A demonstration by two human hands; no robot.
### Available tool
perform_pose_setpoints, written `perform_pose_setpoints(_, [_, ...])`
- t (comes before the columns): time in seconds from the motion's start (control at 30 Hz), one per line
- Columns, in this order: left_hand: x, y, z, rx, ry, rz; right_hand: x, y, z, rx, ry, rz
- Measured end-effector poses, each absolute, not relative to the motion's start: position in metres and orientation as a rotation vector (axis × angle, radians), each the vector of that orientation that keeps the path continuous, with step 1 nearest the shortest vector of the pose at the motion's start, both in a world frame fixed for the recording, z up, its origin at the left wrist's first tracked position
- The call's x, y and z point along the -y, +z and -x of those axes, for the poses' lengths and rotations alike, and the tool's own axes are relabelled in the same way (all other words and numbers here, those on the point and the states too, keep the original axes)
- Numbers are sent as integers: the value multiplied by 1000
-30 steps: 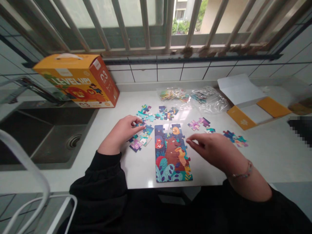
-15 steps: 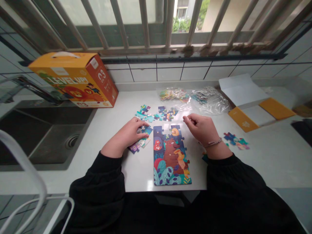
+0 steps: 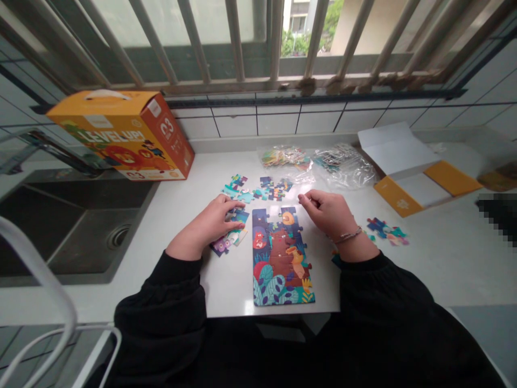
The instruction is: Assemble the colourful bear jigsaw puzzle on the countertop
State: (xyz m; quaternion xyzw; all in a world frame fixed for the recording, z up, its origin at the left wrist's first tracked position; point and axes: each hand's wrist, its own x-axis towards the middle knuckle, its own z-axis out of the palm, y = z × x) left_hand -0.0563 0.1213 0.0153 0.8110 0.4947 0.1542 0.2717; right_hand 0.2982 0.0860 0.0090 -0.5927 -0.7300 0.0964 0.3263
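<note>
A partly joined jigsaw puzzle [image 3: 278, 258] lies flat on the white counter, showing a brown bear, leaves and a dark blue night scene. Its top edge and right side are uneven with tabs and gaps. To its left, my left hand [image 3: 220, 220] rests over a group of loose puzzle pieces [image 3: 226, 243], thumb and fingers apart, covering some of them. My right hand [image 3: 329, 214] is at the puzzle's upper right, fingers curled in; whether anything is inside them is hidden. More puzzle pieces [image 3: 277, 188] are spread just beyond the puzzle's top.
Several pieces [image 3: 388, 230] lie right of my right wrist. Clear plastic bags of pieces [image 3: 343, 167] sit near the wall beside an opened yellow-and-white box [image 3: 404, 199]. An orange carton [image 3: 121, 140] stands back left, by a dark sink [image 3: 89, 226] with a faucet.
The view has shifted slightly, moving everything a little left in the picture. Both hands keep nearly the same pose, and the puzzle looks the same.
</note>
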Motion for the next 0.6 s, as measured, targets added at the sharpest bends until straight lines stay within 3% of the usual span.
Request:
perform_pose_setpoints(0.23, [-123, 17, 52, -1390, 552, -2108, -86, 9, -298, 1910, 273, 1546])
perform_pose_setpoints(0.6, [-115, 16, 19, -1136, 971, -1232, -83, 12, -289, 1968, 390, 1396])
